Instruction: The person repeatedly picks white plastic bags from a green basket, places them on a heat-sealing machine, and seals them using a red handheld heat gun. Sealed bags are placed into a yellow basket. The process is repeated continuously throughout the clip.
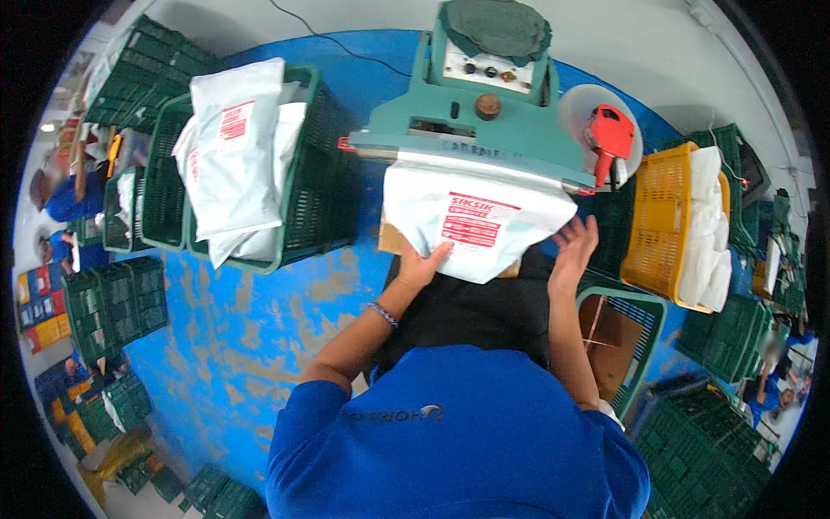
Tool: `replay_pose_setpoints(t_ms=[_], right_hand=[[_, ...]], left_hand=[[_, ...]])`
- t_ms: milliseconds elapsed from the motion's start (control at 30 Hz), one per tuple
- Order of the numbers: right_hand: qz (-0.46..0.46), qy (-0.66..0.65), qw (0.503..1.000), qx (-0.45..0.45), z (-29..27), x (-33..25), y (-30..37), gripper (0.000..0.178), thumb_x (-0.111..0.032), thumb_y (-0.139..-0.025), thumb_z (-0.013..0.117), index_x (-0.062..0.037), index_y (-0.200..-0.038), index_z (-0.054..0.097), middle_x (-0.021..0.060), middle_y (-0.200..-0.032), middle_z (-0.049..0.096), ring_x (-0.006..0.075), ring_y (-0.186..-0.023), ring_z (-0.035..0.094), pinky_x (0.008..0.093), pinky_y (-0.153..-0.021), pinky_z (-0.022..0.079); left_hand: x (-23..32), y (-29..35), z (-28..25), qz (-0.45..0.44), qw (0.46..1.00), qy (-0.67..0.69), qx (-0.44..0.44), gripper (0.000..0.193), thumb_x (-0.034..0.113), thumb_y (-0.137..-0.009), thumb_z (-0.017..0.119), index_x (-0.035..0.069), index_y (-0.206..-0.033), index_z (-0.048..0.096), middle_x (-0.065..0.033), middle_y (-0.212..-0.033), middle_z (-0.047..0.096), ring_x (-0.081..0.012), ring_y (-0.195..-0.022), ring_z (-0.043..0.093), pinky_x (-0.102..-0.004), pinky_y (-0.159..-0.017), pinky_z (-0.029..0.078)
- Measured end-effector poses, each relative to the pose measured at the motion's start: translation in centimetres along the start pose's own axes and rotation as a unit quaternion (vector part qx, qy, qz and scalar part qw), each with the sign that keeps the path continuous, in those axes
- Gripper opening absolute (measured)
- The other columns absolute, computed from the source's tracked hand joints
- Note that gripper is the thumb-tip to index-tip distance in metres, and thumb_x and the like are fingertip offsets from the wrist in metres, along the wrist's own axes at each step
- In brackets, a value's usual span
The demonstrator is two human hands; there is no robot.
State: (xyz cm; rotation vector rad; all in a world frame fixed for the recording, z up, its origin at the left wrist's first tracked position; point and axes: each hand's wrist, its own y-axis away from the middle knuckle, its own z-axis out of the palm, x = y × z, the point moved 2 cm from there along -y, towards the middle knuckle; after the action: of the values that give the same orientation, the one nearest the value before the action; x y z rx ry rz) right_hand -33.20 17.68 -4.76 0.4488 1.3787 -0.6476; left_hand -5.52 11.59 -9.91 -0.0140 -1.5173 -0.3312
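Note:
A white plastic mailer bag [424, 199] with red print hangs from the jaw of a green heat-sealing machine [406, 112], its top edge at the bar. My left hand [421, 264] grips the bag's lower left part, thumb on the front and the other fingers hidden behind it. Beside the bag's right edge is my right hand [573, 251], fingers spread and apparently holding nothing. Part of a brown cardboard surface [391, 238] shows behind the bag.
At left, a green crate [303, 173] holds filled white bags [233, 156]. A yellow crate [661, 225] with white packages stands at right, near a red tape dispenser [610, 134]. Close by my right arm is a green basket [648, 333] with cardboard inside. Co-workers [73, 203] are visible farther off.

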Motion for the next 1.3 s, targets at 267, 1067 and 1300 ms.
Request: replay_pose_setpoints(t_ms=[267,1067,1300], right_hand=[[0.146,0.034,0.983,-0.110,8.0,-0.8,5.8,0.078,-0.007,-0.072,0.077,0.0030,-0.132,0.028,0.0146,-0.124,0.047,0.0224,-0.113,0.049,0.0347,-0.099,0.038],[0.129,0.043,0.977,-0.164,6.9,1.4,5.6,0.075,-0.008,-0.069,0.079,0.0066,-0.126,0.032,0.0168,-0.117,0.053,0.0214,-0.107,0.053,0.0332,-0.093,0.043],[0.045,0.154,0.972,-0.173,6.3,1.6,5.5,0.074,-0.009,-0.070,0.078,0.0048,-0.128,0.034,0.0147,-0.120,0.051,0.0210,-0.112,0.049,0.0350,-0.097,0.039]], left_hand=[[3.2,-0.2,0.4,0.122,0.992,-0.017,0.018,0.053,0.017,-0.075,0.073,-0.004,-0.117,0.048,-0.0146,-0.108,0.058,-0.0249,-0.100,0.057,-0.0368,-0.089,0.044],[0.8,-0.3,0.2,0.068,0.998,-0.005,0.010,0.057,0.012,-0.071,0.074,-0.005,-0.118,0.047,-0.0134,-0.110,0.057,-0.0215,-0.102,0.055,-0.0356,-0.089,0.045],[-0.2,-0.2,0.2,0.028,0.999,0.018,-0.028,0.047,0.005,-0.075,0.069,-0.006,-0.116,0.050,-0.0130,-0.107,0.059,-0.0206,-0.096,0.058,-0.0343,-0.085,0.047]])
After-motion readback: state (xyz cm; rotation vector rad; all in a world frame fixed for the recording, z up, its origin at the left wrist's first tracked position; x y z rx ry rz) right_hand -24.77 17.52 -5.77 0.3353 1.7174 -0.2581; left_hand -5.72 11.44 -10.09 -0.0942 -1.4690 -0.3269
